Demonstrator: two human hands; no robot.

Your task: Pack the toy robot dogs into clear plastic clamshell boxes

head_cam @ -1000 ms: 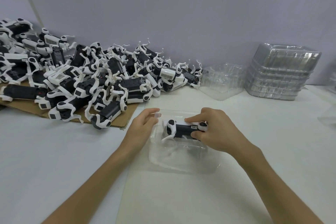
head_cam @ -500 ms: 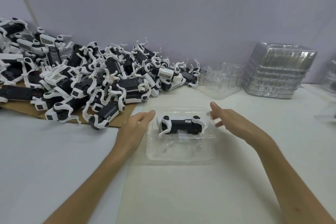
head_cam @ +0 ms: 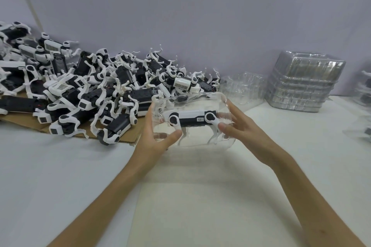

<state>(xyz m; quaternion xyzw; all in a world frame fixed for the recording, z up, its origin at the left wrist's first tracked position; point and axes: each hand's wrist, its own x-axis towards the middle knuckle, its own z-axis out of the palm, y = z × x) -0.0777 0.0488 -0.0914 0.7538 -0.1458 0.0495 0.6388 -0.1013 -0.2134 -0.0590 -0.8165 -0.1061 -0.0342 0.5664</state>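
The toy robot dog (head_cam: 190, 120) is showing a black body under a white back, with white legs and round black hubs (its small side label (head_cam: 200, 119) is reading white with dark print). The clamshell box (head_cam: 200, 98) is staying clear and colourless. The heap of dogs (head_cam: 90, 90) is repeating black and white, some wearing black-striped white barcode stickers (head_cam: 181, 84). The cardboard (head_cam: 128, 136) is showing brown, the counter (head_cam: 60, 176) white, the wall (head_cam: 200, 16) pale lilac-grey.

No text legible; label (head_cam: 200, 119) on the toy robot dog (head_cam: 188, 120) and barcode stickers (head_cam: 182, 84) blur
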